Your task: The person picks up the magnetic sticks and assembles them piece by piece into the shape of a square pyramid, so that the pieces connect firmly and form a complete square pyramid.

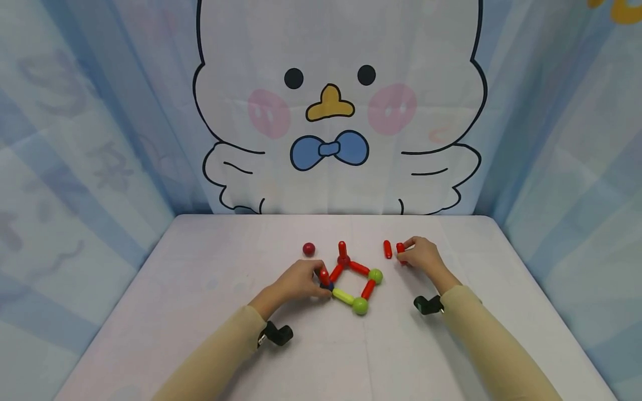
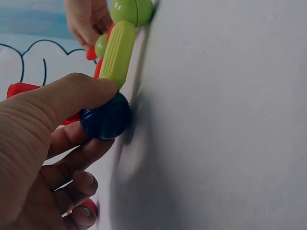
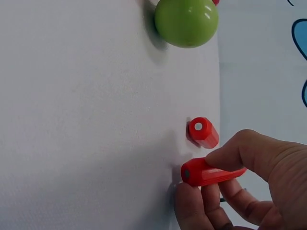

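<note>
My left hand (image 1: 302, 280) pinches the dark blue ball (image 2: 106, 116) between thumb and fingers, at the left corner of a four-sided frame of rods and balls. A red rod (image 1: 324, 277) stands up from that ball, and another red rod (image 1: 342, 248) rises from the red ball (image 1: 343, 260) at the far corner. One side is a yellow-green rod (image 2: 118, 52); the other sides are red. Two green balls (image 1: 375, 276) form the remaining corners. Over on the right, my right hand (image 1: 422, 255) pinches a loose red rod (image 3: 206, 173) close to the tabletop.
A second loose red rod (image 1: 388, 249) lies just left of the right hand. A lone dark red ball (image 1: 309, 249) sits behind the left hand. The white table (image 1: 200, 267) meets a printed curtain (image 1: 336, 184) at its far edge.
</note>
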`<control>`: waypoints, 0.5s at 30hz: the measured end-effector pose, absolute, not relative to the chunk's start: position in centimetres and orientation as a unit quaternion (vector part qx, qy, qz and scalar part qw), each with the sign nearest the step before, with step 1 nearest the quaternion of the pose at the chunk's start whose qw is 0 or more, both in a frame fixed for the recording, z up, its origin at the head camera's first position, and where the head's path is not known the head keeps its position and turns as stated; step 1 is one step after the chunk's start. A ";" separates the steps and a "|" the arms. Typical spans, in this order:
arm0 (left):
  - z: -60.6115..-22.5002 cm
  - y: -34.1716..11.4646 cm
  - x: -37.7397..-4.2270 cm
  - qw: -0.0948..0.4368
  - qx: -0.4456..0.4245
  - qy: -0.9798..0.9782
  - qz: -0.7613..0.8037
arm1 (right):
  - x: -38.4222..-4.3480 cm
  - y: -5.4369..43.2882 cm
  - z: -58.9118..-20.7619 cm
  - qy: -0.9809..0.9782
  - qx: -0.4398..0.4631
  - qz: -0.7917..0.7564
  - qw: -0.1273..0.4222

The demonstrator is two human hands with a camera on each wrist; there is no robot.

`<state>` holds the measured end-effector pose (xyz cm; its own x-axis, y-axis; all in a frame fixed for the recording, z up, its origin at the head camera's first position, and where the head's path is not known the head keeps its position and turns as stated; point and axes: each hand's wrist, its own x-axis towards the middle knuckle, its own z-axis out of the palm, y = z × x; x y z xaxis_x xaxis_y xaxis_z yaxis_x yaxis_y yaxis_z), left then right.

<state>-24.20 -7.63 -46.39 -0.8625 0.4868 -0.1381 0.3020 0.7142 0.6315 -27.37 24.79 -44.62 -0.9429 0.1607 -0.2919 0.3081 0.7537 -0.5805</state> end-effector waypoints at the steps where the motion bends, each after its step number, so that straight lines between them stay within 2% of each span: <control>1: -46.4 -7.6 -24.1 0.151 0.215 0.914 0.311 | -27.3 24.8 -44.5 0.931 0.122 -0.326 0.111; 15: -46.6 -6.3 -22.7 0.170 0.212 0.911 0.312 | -26.6 23.3 -43.4 0.928 0.083 -0.346 0.113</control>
<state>-22.67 -6.30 -46.64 -0.8523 0.4917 -0.1783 0.2794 0.7163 0.6395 -26.63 23.34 -43.41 -0.9607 0.0748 -0.2675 0.2318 0.7465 -0.6237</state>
